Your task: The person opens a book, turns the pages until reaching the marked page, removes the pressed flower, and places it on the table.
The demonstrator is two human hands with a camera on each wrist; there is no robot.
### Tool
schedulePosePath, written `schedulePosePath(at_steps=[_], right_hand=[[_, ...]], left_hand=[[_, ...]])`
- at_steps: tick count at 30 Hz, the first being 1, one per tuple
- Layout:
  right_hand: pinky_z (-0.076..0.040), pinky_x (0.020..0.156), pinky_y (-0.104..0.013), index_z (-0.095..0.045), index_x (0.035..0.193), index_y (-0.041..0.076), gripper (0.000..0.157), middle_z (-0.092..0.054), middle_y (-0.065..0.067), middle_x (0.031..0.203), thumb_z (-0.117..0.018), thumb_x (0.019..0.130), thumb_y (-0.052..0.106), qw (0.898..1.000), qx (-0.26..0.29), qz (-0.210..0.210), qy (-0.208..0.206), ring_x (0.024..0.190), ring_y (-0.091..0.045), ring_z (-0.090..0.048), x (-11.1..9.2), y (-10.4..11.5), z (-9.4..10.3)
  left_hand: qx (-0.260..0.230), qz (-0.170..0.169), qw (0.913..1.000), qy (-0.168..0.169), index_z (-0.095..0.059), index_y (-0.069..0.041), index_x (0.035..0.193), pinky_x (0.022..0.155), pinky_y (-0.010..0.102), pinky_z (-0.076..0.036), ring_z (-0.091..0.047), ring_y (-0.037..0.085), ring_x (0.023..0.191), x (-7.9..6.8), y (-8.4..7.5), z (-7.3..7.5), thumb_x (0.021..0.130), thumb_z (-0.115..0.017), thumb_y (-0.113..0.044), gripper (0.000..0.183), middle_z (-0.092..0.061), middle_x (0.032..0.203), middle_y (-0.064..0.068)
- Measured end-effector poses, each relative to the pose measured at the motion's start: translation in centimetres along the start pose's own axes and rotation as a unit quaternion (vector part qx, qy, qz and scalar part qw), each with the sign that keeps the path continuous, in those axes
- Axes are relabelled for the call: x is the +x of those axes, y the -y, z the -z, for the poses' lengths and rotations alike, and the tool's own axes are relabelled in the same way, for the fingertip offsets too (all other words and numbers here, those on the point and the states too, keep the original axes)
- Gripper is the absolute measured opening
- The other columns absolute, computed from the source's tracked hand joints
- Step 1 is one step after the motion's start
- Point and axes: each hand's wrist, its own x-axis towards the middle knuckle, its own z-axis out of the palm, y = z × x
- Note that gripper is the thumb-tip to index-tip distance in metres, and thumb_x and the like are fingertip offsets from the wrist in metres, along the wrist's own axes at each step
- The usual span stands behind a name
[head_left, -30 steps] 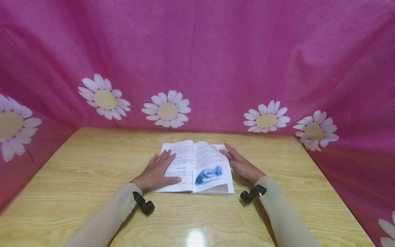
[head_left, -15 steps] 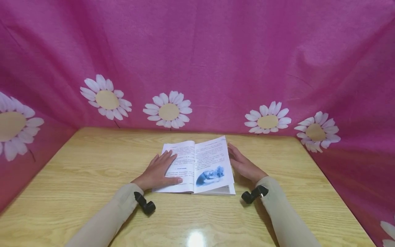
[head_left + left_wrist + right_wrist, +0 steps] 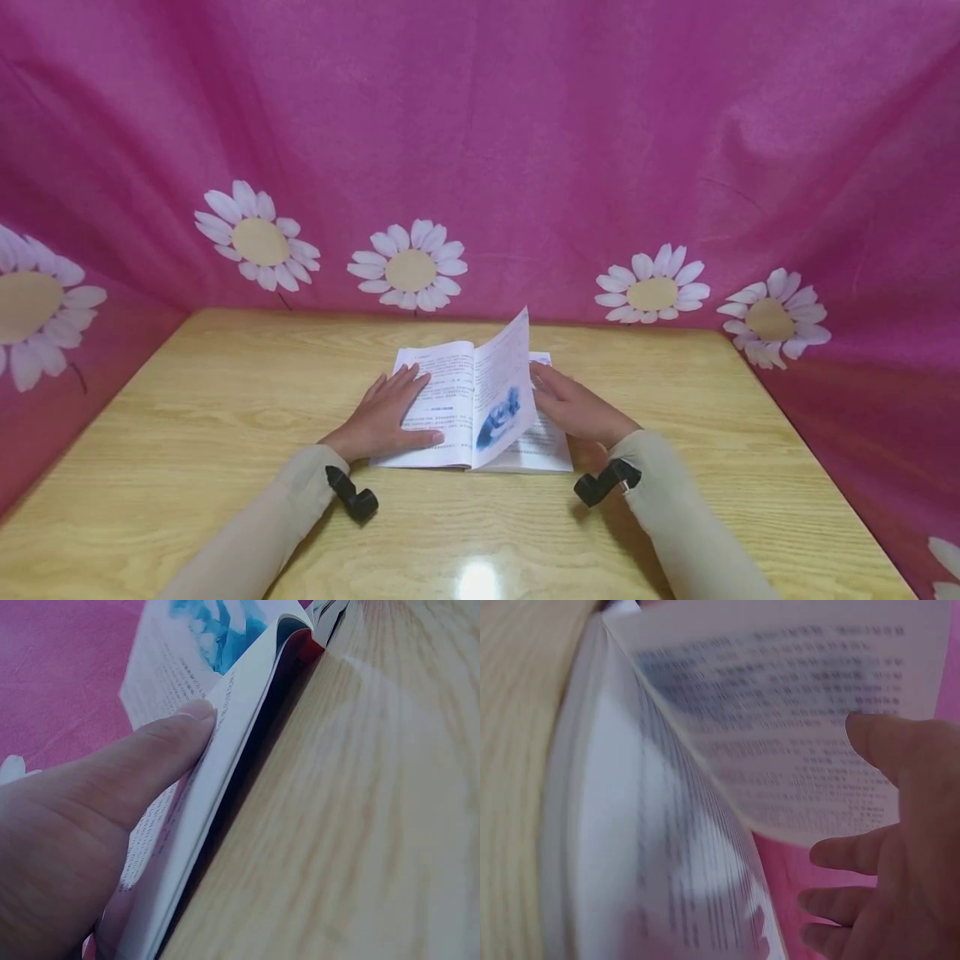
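An open book point(image 3: 453, 417) lies on the wooden table, printed text on its pages. My left hand point(image 3: 382, 417) rests spread on the left page; in the left wrist view its thumb point(image 3: 165, 746) lies along that page near the lower edge. One right-hand page point(image 3: 504, 375) with a blue picture stands raised and curved toward the left. Behind this page is my right hand point(image 3: 581, 408), its extended fingers at the page's underside. In the right wrist view the page's back point(image 3: 795, 712) shows text, and a fingertip overlaps it; whether it touches is hard to tell.
The wooden table point(image 3: 247, 400) extends around the book. A pink cloth point(image 3: 525, 167) with white daisies hangs behind it and at both sides. Each sleeved wrist carries a small black camera mount, such as the left mount point(image 3: 352, 496).
The right-hand page has risen from nearly flat and swung leftward, exposing the page beneath. My right hand has moved left behind it. The left hand has stayed on its page.
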Motion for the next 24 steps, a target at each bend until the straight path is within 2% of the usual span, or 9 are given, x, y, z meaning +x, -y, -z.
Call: schedulePosePath(at_steps=[2, 8, 11, 15, 17, 19, 21, 23, 24], right_hand=[[-0.012, 0.115, -0.058, -0.026, 0.153, 0.024, 0.068, -0.026, -0.003, 0.158, -0.044, 0.096, 0.057, 0.999, -0.027, 0.016, -0.001, 0.146, -0.027, -0.016, 0.0, 0.6, -0.5], [-0.013, 0.117, -0.052, -0.031, 0.152, 0.018, 0.069, -0.03, -0.007, 0.156, -0.047, 0.096, 0.056, 0.996, -0.066, 0.058, 0.0, 0.145, -0.026, -0.021, 0.1, 1.8, -2.0], [-0.006, 0.118, -0.051, -0.032, 0.151, 0.01, 0.071, -0.03, -0.013, 0.156, -0.048, 0.097, 0.053, 0.994, -0.072, 0.077, 0.003, 0.145, -0.028, -0.02, 0.1, 2.2, -2.6], [-0.005, 0.119, -0.048, -0.034, 0.149, 0.007, 0.074, -0.032, -0.013, 0.154, -0.048, 0.096, 0.055, 0.993, -0.083, 0.083, 0.001, 0.145, -0.027, -0.021, 0.1, 2.4, -3.5], [-0.007, 0.118, -0.048, -0.035, 0.149, 0.007, 0.074, -0.034, -0.012, 0.153, -0.048, 0.095, 0.056, 0.991, -0.101, 0.088, -0.004, 0.144, -0.026, -0.023, 0.1, 2.4, -3.9], [-0.008, 0.118, -0.049, -0.036, 0.149, 0.007, 0.075, -0.036, -0.011, 0.153, -0.048, 0.095, 0.058, 0.989, -0.111, 0.093, -0.008, 0.144, -0.025, -0.025, 0.1, 2.5, -4.4], [-0.009, 0.117, -0.052, -0.037, 0.148, 0.008, 0.073, -0.038, -0.01, 0.152, -0.049, 0.095, 0.056, 0.987, -0.12, 0.107, -0.011, 0.143, -0.025, -0.027, 0.1, 2.6, -4.7], [-0.008, 0.117, -0.054, -0.037, 0.148, 0.009, 0.072, -0.039, -0.008, 0.151, -0.05, 0.095, 0.055, 0.985, -0.127, 0.117, -0.011, 0.142, -0.023, -0.029, 0.1, 2.8, -5.0], [-0.008, 0.116, -0.056, -0.037, 0.148, 0.01, 0.071, -0.04, -0.008, 0.15, -0.051, 0.094, 0.054, 0.984, -0.127, 0.122, -0.012, 0.142, -0.023, -0.029, 0.1, 2.9, -5.1]], left_hand=[[0.001, -0.002, 1.0, -0.001, -0.024, -0.015, 0.154, 0.118, 0.048, 0.0, -0.003, 0.026, 0.148, 0.0, 0.1, 0.0, 0.073, -0.059, -0.077, 0.109, -0.009, 0.162, 0.008], [-0.008, -0.018, 0.9998, -0.009, -0.023, -0.014, 0.154, 0.118, 0.048, 0.0, -0.005, 0.026, 0.148, -0.2, 0.1, 0.1, 0.075, -0.059, -0.075, 0.106, -0.01, 0.162, 0.009], [-0.017, -0.022, 0.9995, -0.011, -0.024, -0.015, 0.154, 0.118, 0.048, 0.001, -0.005, 0.026, 0.148, -0.3, 0.1, 0.1, 0.079, -0.057, -0.073, 0.101, -0.01, 0.162, 0.009], [-0.034, -0.019, 0.999, -0.022, -0.026, -0.013, 0.153, 0.118, 0.049, 0.0, -0.006, 0.026, 0.148, -0.3, 0.0, 0.1, 0.095, -0.038, -0.062, 0.077, -0.012, 0.161, 0.009], [-0.042, -0.019, 0.9985, -0.03, -0.028, -0.011, 0.152, 0.118, 0.05, -0.002, -0.008, 0.027, 0.148, -0.3, 0.0, 0.1, 0.103, -0.031, -0.048, 0.062, -0.015, 0.161, 0.011], [-0.067, -0.012, 0.9969, -0.04, -0.032, -0.01, 0.151, 0.118, 0.049, -0.003, -0.011, 0.028, 0.147, -0.1, -0.1, 0.1, 0.106, -0.022, -0.04, 0.055, -0.018, 0.16, 0.012], [-0.107, 0.001, 0.9931, -0.048, -0.034, -0.011, 0.15, 0.118, 0.046, -0.003, -0.013, 0.026, 0.147, 0.0, -0.1, 0.2, 0.106, -0.018, -0.038, 0.054, -0.021, 0.159, 0.01], [-0.16, 0.014, 0.9857, -0.05, -0.035, -0.013, 0.15, 0.118, 0.045, -0.002, -0.014, 0.025, 0.147, 0.2, -0.1, 0.4, 0.106, -0.016, -0.041, 0.056, -0.021, 0.159, 0.007], [-0.197, 0.026, 0.9785, -0.054, -0.036, -0.016, 0.15, 0.118, 0.044, -0.001, -0.013, 0.023, 0.147, 0.2, -0.1, 0.4, 0.104, -0.011, -0.047, 0.061, -0.021, 0.159, 0.004]])
